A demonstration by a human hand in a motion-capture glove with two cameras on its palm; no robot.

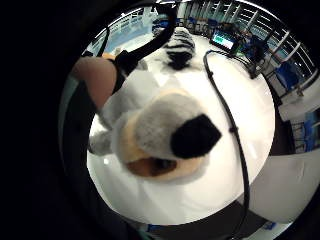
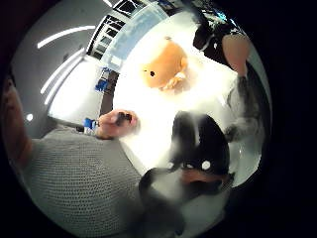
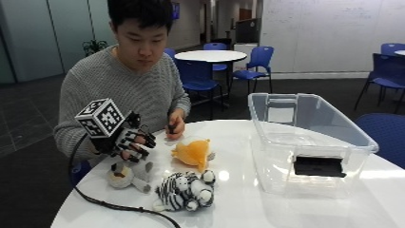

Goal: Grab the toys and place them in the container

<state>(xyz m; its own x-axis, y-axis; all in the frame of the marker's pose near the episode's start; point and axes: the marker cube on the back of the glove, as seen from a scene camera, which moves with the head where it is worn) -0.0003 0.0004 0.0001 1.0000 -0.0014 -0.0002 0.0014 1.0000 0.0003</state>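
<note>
The gloved right hand [image 3: 130, 142] closes its fingers around a grey-and-white plush dog [image 3: 126, 175] at the near left of the white desk [image 3: 253, 209], the toy's head hanging just at the surface; judged from this, the first pick-up is in hand. The next move calls for carrying the dog rightward, over the zebra plush [image 3: 185, 191] and orange plush [image 3: 192, 153] lying in between, and above the wall of the clear plastic container [image 3: 310, 142], which holds no toys yet. The bare left hand [image 3: 175, 127] rests on the far desk edge holding a small dark object.
</note>
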